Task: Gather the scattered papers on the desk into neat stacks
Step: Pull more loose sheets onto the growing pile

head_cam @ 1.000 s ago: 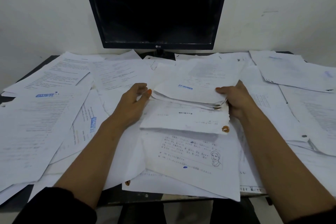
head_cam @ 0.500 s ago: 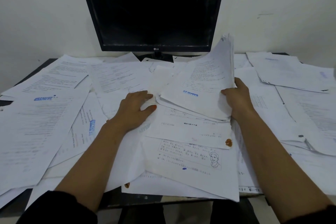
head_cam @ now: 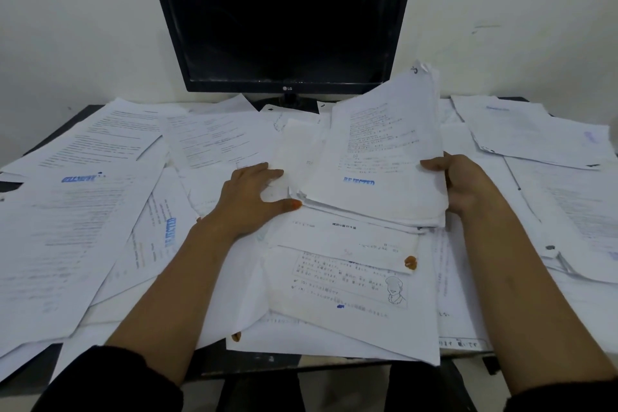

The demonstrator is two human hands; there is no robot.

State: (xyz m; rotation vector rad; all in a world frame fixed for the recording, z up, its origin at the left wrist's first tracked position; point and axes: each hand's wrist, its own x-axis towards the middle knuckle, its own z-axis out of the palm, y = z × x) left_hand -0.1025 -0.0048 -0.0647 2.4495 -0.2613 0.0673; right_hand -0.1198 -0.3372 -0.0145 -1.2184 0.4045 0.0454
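White printed papers (head_cam: pixel 83 227) lie scattered over the whole dark desk (head_cam: pixel 60 117). In the middle, a thick bundle of sheets (head_cam: pixel 378 157) with a blue "REJECTED" stamp is tilted up, its far edge raised toward the monitor. My right hand (head_cam: pixel 465 184) grips the bundle's right edge, thumb on top. My left hand (head_cam: pixel 254 201) rests flat on the papers at the bundle's left corner, fingers spread, thumb touching the stack's edge. Under the bundle lie more sheets, one with a drawn face (head_cam: pixel 347 281).
A black monitor (head_cam: pixel 281 17) stands at the back centre against a white wall. Overlapping sheets (head_cam: pixel 535 130) cover the right side, and more pages (head_cam: pixel 110 137) the far left. Papers overhang the desk's front edge (head_cam: pixel 274 361).
My right hand has lifted the bundle's right side so it tilts up toward the monitor. My left hand slid slightly forward and flattened against the stack's left corner.
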